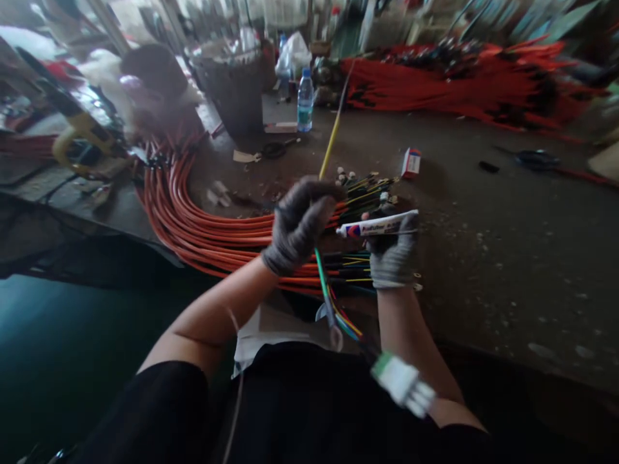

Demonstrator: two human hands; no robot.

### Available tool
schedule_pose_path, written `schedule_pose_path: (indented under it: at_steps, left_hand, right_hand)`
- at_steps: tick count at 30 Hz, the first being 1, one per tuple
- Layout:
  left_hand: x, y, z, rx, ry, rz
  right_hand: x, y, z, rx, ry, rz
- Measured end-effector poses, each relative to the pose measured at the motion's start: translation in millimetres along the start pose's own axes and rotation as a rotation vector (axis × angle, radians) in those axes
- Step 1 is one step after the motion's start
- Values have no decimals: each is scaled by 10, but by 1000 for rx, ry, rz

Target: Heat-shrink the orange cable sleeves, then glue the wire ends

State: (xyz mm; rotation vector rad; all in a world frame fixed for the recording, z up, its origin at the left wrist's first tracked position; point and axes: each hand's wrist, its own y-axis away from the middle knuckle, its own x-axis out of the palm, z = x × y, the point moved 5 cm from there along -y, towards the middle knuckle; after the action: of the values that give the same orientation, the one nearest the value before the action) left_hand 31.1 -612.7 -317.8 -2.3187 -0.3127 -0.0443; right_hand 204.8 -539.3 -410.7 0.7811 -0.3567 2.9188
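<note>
Gloved in grey, my left hand [302, 222] is closed around a cable, with a yellow length [330, 147] rising above the fist and a green wire [321, 270] hanging below it. Blurred coloured wires lead down to a white connector [403, 385] in front of my body. My right hand [394, 254], also gloved, has its fingers wrapped round a white tube [377, 225] with printed lettering, its nozzle pointing left toward my left hand. Under and behind both hands lies a bundle of orange cables [207, 238] with yellow and dark wire ends.
A small red and white box [411, 162] is beyond my right hand. Farther back stand a water bottle [305, 102] and a grey bucket [232, 90]. Red cables [459, 84] are piled at the back right. Scissors [534, 159] lie at right, a yellow-handled tool [82, 138] at left.
</note>
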Motion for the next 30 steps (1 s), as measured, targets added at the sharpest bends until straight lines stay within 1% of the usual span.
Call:
schedule_pose_path:
  at_steps: [1,2,3,4,5,7,9,12,15,17,18,21,23,26,28,29,30]
  left_hand:
    - [-21,218,137,-173,90,-93]
    - [-48,440,233,-272,130,-202]
    - [-49,638,300,-350,163,-247]
    - [-45,797,334,-408,178,-257]
    - [-39,908,330,-433,188,-233]
    - [-32,1019,273,-461,223,-134]
    - [-58,1054,219,-488,260,-68]
    - [-107,1094,210,-521,287,-53]
    - [-131,1134,231,-529,270,-39]
    - [-171,1097,192,-477,198,-3]
    - [-196,1050,150,-437,144,39]
    - [-296,809,-37,-286,-11,173]
    - [-371,605,-174,-194,-102,229]
    - [-465,312,-384,-28,-321,243]
    - [-511,166,-504,79,-458,228]
    - [-539,110,-542,98,-482,217]
    - [-578,65,-562,82,-471,195]
  right_hand:
    - [21,14,10,18,-47,-10]
    - [57,46,44,30,-81,3]
    - [101,92,98,32,-100,30]
    - [153,147,163,27,-99,72]
    - [210,206,226,24,-89,125]
    - [316,311,319,14,-55,219]
    - [387,374,346,-1,-8,268]
    - [426,384,293,-16,41,281]
    - [443,337,219,-7,69,315]
    - [448,304,202,-12,101,326]
    - [449,294,208,-22,116,323]
    - [466,311,287,-88,148,296]
    - [501,358,369,-155,154,277]
    - [592,425,459,-238,122,264]
    - [664,433,461,-235,84,258]
    - [707,427,442,-211,76,266]
    - [752,417,416,-178,79,279]
